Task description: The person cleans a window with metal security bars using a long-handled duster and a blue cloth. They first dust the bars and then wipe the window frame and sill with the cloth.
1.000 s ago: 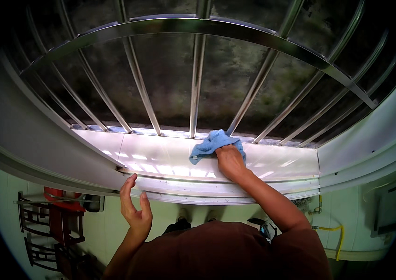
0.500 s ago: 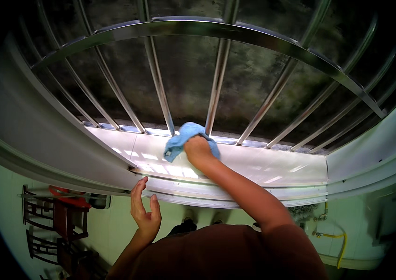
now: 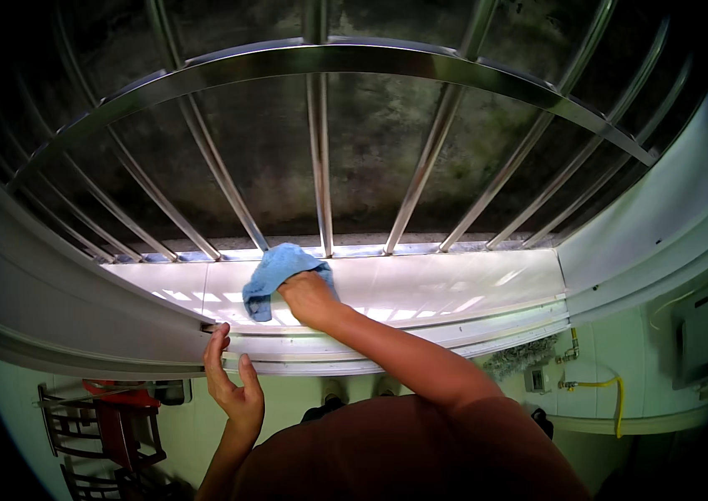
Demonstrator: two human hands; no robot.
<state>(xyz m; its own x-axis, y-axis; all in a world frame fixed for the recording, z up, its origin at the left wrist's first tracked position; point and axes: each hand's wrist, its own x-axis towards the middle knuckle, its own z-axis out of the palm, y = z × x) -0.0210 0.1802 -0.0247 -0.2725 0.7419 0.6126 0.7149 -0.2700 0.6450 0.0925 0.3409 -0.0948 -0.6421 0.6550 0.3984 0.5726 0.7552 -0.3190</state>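
A blue cloth (image 3: 274, 274) lies bunched under my right hand (image 3: 309, 298), whose fingers are closed on it. Cloth and hand press on the pale tiled window sill (image 3: 421, 282), close to the foot of the metal bars (image 3: 318, 167). My right arm reaches forward and left across the window track (image 3: 454, 332). My left hand (image 3: 235, 392) is raised by the end of the sliding window frame (image 3: 153, 338), fingers apart and holding nothing; whether its fingertips touch the frame I cannot tell.
A curved metal crossbar (image 3: 370, 60) joins the upright bars. Below on the left stand dark wooden chairs (image 3: 70, 417) and a red item (image 3: 120, 391). A yellow hose (image 3: 619, 401) with a valve and a grey fluffy thing (image 3: 521, 357) are at the lower right.
My right hand has slid the cloth left along the sill and a little nearer to me. The view has shifted; my left hand stays raised by the window frame.
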